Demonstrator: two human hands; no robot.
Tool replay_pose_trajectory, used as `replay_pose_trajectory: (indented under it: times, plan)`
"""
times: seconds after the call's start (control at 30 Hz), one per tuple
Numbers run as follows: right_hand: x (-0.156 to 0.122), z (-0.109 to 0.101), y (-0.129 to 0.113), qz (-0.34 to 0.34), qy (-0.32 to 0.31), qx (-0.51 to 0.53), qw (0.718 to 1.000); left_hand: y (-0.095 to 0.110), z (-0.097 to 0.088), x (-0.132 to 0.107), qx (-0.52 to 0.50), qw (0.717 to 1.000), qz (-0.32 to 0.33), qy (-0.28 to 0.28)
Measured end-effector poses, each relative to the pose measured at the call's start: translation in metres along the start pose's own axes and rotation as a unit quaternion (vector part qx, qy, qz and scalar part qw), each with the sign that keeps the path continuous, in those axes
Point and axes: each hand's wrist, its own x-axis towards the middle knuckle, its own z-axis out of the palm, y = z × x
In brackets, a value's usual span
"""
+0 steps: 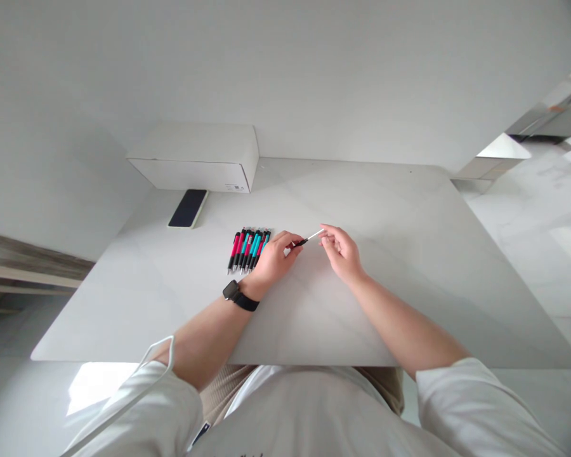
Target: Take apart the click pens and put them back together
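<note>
Above the middle of the table, my left hand is closed around a dark pen barrel piece, most of which the fingers hide. A thin white refill sticks out of that piece, slanting up to the right. Its far end is at the fingertips of my right hand, whose thumb and fingers are curled together around it. Just left of my left hand, several pens lie side by side in a row, red or teal with black grips. My left hand covers the lower right of that row.
A long white box stands at the back left against the wall. In front of it lies a phone with a dark screen. The white marbled table has its front edge close to my body. I wear a black watch.
</note>
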Motion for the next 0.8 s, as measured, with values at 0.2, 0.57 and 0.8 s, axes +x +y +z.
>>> replay_pose_trajectory:
  times: [0.2,0.57,0.8]
  plan:
    - [0.008,-0.014,0.002,-0.040,-0.008,-0.115,0.993,0.000,0.000,0.000,0.001,1.000,0.001,0.000]
    - [0.025,-0.053,0.037,0.123,-0.066,-0.421,0.896,-0.004,0.002,0.000,0.044,0.992,0.066,-0.099]
    - [0.021,-0.047,0.029,0.088,-0.069,-0.451,0.885,-0.011,0.006,-0.003,0.094,0.983,0.085,-0.132]
